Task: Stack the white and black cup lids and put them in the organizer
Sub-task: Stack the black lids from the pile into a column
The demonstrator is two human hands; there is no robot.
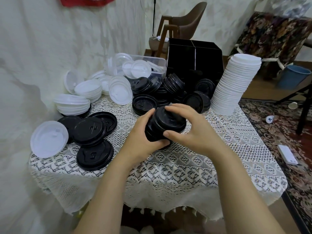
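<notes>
The left hand point(143, 132) and the right hand point(190, 132) together hold a short stack of black lids point(168, 122) just above the middle of the tabletop point(236, 132). The left hand grips the stack from its left side, with the fingers curled under it. The right hand grips it from the right: its fingers lie over the top lid and its thumb presses the near edge. The stack is tilted a little, with its top turned toward the camera.

Just behind the hands there is a heap of black lids point(168, 88), some nested in short stacks that lie on their sides. To the left of the hands several loose black lids point(91, 130) lie flat and overlap each other, and a single white lid point(49, 139) leans at the left edge of the tabletop. Further back on the left are piles of white lids point(72, 103), and behind them a clear plastic box point(158, 65) that holds more white lids. On the right side a tall stack of white lids point(236, 85) stands upright and leans slightly. The black organizer point(207, 61) stands at the back of the tabletop, between the clear box and the tall white stack; a partition divides its inside.
</notes>
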